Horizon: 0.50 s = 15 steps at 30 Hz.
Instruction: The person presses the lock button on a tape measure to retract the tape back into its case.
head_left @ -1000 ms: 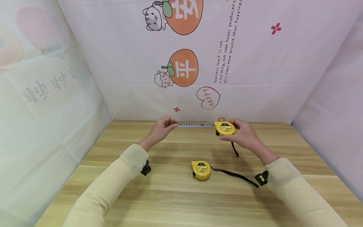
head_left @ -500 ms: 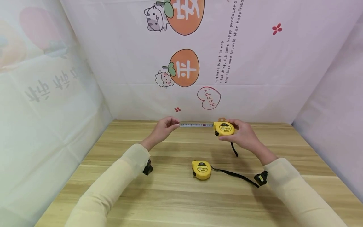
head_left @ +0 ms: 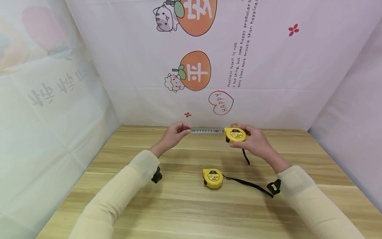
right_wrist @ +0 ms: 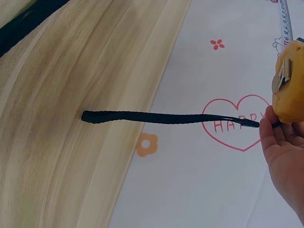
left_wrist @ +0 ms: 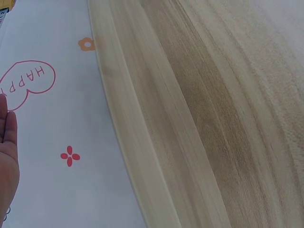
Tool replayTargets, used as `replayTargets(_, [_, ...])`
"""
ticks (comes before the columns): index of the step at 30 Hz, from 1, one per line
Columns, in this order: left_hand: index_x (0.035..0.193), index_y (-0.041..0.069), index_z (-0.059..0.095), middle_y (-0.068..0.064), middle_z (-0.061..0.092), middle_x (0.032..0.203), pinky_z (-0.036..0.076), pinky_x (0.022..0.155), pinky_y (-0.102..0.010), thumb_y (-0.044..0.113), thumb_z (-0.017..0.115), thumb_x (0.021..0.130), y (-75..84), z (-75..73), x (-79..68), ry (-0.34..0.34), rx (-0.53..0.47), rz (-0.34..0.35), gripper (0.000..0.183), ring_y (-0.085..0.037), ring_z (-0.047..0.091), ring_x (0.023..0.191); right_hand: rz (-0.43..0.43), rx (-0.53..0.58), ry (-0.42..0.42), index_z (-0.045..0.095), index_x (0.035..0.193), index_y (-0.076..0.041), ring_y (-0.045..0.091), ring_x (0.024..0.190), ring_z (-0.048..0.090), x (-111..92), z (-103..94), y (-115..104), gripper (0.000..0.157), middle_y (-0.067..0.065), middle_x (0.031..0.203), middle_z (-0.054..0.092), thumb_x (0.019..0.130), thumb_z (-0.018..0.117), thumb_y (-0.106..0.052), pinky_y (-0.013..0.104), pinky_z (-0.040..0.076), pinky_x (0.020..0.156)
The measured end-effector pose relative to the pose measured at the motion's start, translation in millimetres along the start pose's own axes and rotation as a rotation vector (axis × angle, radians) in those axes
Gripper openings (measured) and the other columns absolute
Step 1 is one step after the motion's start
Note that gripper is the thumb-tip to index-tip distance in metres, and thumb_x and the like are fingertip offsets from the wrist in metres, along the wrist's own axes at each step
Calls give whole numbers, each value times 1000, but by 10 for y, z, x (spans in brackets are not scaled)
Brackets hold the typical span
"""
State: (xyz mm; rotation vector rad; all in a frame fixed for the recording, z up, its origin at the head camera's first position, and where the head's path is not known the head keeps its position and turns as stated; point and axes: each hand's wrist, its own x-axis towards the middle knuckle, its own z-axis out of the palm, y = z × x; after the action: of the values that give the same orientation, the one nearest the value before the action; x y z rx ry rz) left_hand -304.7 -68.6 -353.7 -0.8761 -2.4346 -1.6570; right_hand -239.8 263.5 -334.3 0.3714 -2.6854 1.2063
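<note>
My right hand [head_left: 256, 141] grips a yellow tape measure [head_left: 235, 135] by its case, near the back of the table. A short length of white blade [head_left: 207, 131] runs out of it to the left. At the blade's end, my left hand [head_left: 175, 133] pinches the tip between thumb and fingers. In the right wrist view a black wrist strap [right_wrist: 156, 117] hangs from the held case. A second yellow tape measure [head_left: 213, 178] lies on the table between the forearms, its black strap [head_left: 250, 185] stretched to the right.
The wooden table [head_left: 179, 209] ends at a white printed cloth [head_left: 143, 106] behind the hands. More white cloth stands at the left [head_left: 53, 132] and right sides. A black wrist camera [head_left: 156, 175] sits at the left cuff, another camera [head_left: 274, 187] at the right.
My left hand has edged right toward the held tape measure, so the blade between the hands is slightly shorter. The second tape measure stays where it lies.
</note>
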Motion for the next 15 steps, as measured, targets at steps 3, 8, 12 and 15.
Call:
replayTargets(3, [108,4,64,-13,64,99,49,72,-35,15,61,97,7,4,4,-2,7,0,16,-20,56,82,1,-3,-1,51,133,0,36,118,51,4,4,-12,89,19,129,54,67,88,-47,49,47,91])
replayTargets(8, [107,4,64,-11,64,98,50,72,-35,15,62,97,19,21,15,-9,12,1,15,-20,57,82,-2,0,-1,51,132,1,37,117,51,6,19,-26,84,19,129,54,69,88,-40,49,47,90])
replayTargets(12, [107,2,64,-22,64,103,49,71,-29,13,61,97,36,32,19,-14,-1,-5,15,-20,57,83,-3,8,-2,51,132,1,36,118,51,6,24,-40,85,19,130,54,68,88,-43,49,47,91])
replayTargets(15, [107,2,64,-24,63,104,50,72,-33,12,61,97,35,34,19,-13,-7,-4,15,-20,57,82,-1,9,-7,51,132,2,36,118,51,7,26,-54,88,19,132,54,68,87,-46,49,46,92])
